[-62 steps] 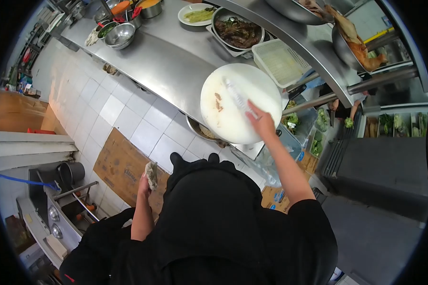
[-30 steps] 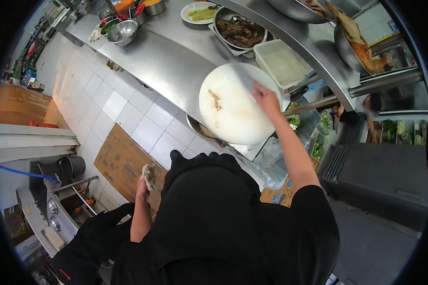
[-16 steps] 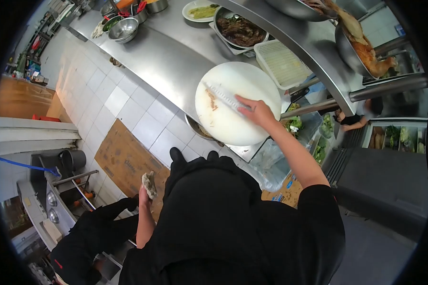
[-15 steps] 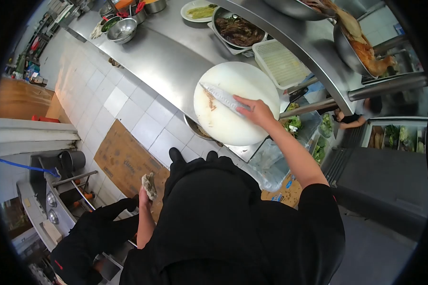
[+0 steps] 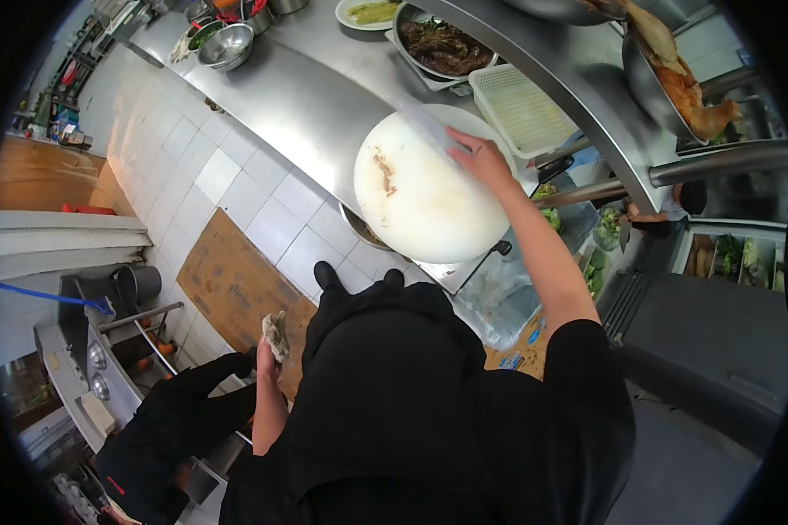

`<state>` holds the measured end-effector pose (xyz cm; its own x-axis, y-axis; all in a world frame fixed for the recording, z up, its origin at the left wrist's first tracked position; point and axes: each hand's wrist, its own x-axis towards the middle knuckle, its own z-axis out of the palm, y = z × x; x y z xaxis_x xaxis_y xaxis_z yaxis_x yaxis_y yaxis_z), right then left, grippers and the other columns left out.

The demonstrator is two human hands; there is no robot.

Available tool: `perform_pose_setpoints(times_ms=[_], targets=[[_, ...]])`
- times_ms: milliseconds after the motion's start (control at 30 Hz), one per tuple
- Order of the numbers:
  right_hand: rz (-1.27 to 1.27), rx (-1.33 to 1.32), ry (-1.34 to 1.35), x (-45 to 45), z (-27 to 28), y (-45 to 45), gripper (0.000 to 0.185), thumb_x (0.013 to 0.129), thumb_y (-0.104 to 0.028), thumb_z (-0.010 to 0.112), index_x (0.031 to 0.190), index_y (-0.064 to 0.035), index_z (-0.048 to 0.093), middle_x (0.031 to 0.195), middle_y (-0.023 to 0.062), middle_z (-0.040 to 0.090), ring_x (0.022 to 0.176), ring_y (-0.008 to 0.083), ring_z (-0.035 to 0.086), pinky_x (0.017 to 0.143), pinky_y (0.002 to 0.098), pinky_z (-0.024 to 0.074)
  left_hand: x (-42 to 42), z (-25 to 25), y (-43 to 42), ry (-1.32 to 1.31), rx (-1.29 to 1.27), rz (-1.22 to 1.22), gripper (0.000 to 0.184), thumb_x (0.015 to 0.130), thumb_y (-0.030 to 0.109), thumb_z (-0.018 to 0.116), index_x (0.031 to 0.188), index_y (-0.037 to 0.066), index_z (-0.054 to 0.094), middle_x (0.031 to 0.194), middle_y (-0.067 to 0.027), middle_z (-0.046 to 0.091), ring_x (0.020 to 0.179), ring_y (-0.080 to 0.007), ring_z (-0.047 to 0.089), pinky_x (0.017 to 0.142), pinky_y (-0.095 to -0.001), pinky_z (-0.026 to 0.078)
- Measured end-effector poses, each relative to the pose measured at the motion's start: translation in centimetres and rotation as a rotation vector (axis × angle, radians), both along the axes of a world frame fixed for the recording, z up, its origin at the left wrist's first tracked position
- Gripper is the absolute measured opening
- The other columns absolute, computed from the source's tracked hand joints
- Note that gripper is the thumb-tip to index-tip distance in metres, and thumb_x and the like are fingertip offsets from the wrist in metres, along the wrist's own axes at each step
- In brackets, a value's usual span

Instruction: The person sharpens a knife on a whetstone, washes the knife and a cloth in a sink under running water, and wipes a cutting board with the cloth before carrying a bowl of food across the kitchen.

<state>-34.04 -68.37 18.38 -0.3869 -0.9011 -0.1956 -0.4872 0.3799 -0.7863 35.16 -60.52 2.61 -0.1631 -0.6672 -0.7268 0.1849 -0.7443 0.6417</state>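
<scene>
Near left, your left hand (image 5: 269,357) is curled round a crumpled cloth (image 5: 275,334). Farther right, your right hand (image 5: 483,162) reaches out, gripping a knife (image 5: 429,131) over the far side of the round board (image 5: 429,206), blade blurred, handle hidden.

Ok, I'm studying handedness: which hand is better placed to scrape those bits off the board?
The right hand, likely: it holds a blurred blade over the white board, where brown bits lie. The left hand is away from the board, gripping a cloth.
</scene>
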Motion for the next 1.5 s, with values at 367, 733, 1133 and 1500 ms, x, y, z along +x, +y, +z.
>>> perform_pose_setpoints(times_ms=[367,733,1133,1500], targets=[[0.030,-0.136,0.084,1.0,1.0,2.5,0.048,0.090,-0.033,0.074,0.136,-0.0344,0.063,0.117,0.0154,0.073,0.093,0.0246,0.072,0.088,0.0308,0.0529,0.8,1.4,-0.1,0.020,-0.030,0.028,0.036,0.103,0.029,0.053,0.133,0.010,0.058,0.110,-0.0011,0.066,0.093,-0.0156,0.064,0.079,-0.0314,0.052],[0.008,-0.193,-0.103,1.4,-0.6,1.8,0.048,0.093,-0.021,0.071,0.140,-0.0221,0.061,0.124,0.0185,0.070,0.109,0.0220,0.069,0.096,0.0290,0.0502,4.1,-1.3,0.2,0.039,0.037,0.026,0.036,0.103,0.028,0.055,0.134,0.010,0.058,0.113,-0.0001,0.067,0.095,-0.0148,0.063,0.082,-0.0310,0.051],[0.312,0.201,0.294,4.1,2.3,3.2,0.049,0.093,-0.025,0.071,0.141,-0.0226,0.060,0.117,0.0096,0.074,0.094,0.0066,0.064,0.088,0.0297,0.0520,4.1,2.0,-3.4,-0.029,0.000,0.013,0.036,0.103,0.031,0.056,0.132,0.010,0.058,0.111,0.0000,0.065,0.095,-0.0142,0.063,0.082,-0.0305,0.051],[-0.047,-0.051,0.079,2.5,-0.9,7.4,0.050,0.091,-0.025,0.073,0.139,-0.0249,0.061,0.126,0.0169,0.069,0.112,0.0247,0.069,0.098,0.0307,0.0493,4.7,1.1,0.0,-0.043,-0.007,-0.030,0.032,0.104,0.033,0.051,0.127,0.012,0.059,0.106,0.0001,0.066,0.092,-0.0148,0.063,0.078,-0.0324,0.052]])
